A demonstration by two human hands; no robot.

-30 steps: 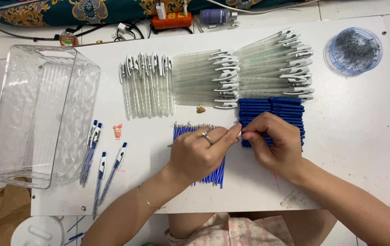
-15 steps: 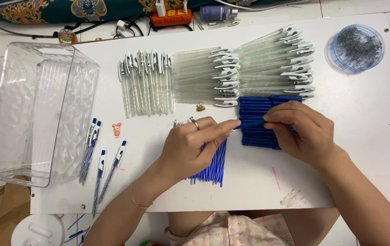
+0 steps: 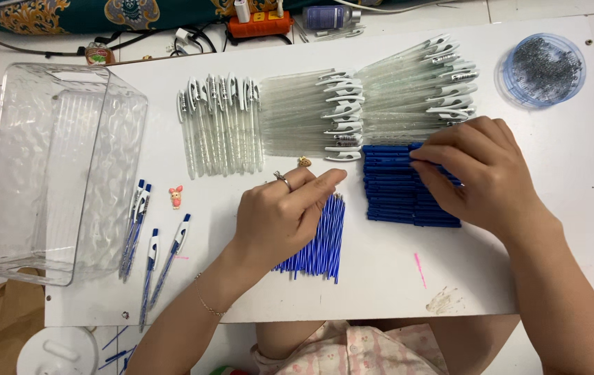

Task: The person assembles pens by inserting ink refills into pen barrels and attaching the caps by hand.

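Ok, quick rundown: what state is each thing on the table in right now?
Left hand: fingers resting on the blue refills, holding nothing.
Right hand: fingertips on the blue barrel pieces.
Blue barrel pieces: stacked in a neat block.
Clear pen bodies: laid in rows, clips aligned.
Clear bin: tipped on its side, seems empty.
Finished pens: lying loose by the bin.
Round dish: open, holds small metal bits.

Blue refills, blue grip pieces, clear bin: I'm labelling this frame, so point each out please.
blue refills (image 3: 319,243), head view, middle of the fanned bundle.
blue grip pieces (image 3: 395,191), head view, left half of the stack.
clear bin (image 3: 5,173), head view, left wall.
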